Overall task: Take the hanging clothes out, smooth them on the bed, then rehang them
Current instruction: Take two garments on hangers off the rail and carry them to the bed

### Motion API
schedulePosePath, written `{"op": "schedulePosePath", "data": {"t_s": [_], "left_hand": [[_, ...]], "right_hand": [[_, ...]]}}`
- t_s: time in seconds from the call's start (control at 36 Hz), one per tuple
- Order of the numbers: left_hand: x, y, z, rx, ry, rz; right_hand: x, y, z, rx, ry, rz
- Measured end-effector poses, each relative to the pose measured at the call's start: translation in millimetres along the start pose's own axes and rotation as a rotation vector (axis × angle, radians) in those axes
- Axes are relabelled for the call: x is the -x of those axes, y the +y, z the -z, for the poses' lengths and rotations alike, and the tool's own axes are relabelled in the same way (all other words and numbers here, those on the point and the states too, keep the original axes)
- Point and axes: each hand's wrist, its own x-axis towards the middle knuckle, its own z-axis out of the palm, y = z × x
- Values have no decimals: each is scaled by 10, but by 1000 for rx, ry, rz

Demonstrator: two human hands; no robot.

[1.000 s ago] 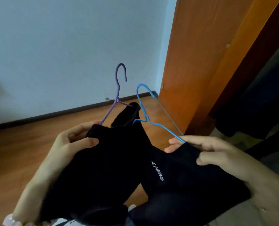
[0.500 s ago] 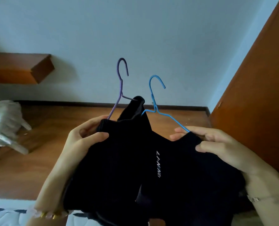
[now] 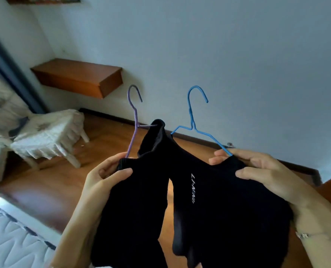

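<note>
The left hand [image 3: 106, 176] grips the shoulder of a plain black garment [image 3: 133, 209], thumb across the front of the cloth and fingers curled behind it. The purple hanger [image 3: 134, 117] rises from between those fingers, its hook above the hand and leaning slightly toward the wall [image 3: 238, 55]. The right hand [image 3: 257, 171] pinches the shoulder of a lettered black garment [image 3: 228, 209], thumb on the front and fingers folded over the top edge. One arm of the blue hanger [image 3: 191, 117] runs out from under its fingertips, up and toward the left hand, with the hook upright above. Both garments hang down below the hands, in the air between the two forearms, and they overlap near the collar between the hangers. A thin bracelet [image 3: 304, 235] sits on the right wrist. The edge of the bed [image 3: 11, 238] lies below and outward of the left forearm. Beyond the left hand stand a covered chair [image 3: 40, 132] on the wooden floor [image 3: 50, 182] and a wooden wall shelf [image 3: 77, 78].
</note>
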Motion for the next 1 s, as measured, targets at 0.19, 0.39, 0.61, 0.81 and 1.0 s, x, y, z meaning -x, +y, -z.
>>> {"op": "schedulePosePath", "data": {"t_s": [0.19,0.39,0.61,0.81,1.0], "left_hand": [[-544,20,-235,8,305,-13],[-1006,213,-239,-84,530,-33],[-1158,345,-41,-142,836,-33],[-1222,306,401,-116,982,-6],[-1574,248,1188,-11,1093,-73]], "right_hand": [[-986,65,571,74,-92,12],[-2022,-185,1095,55,-200,43],[-3141,-303,970,176,-428,88],[-4125,-229,407,305,-548,154],[-5222,-280,-412,448,-682,266]]}}
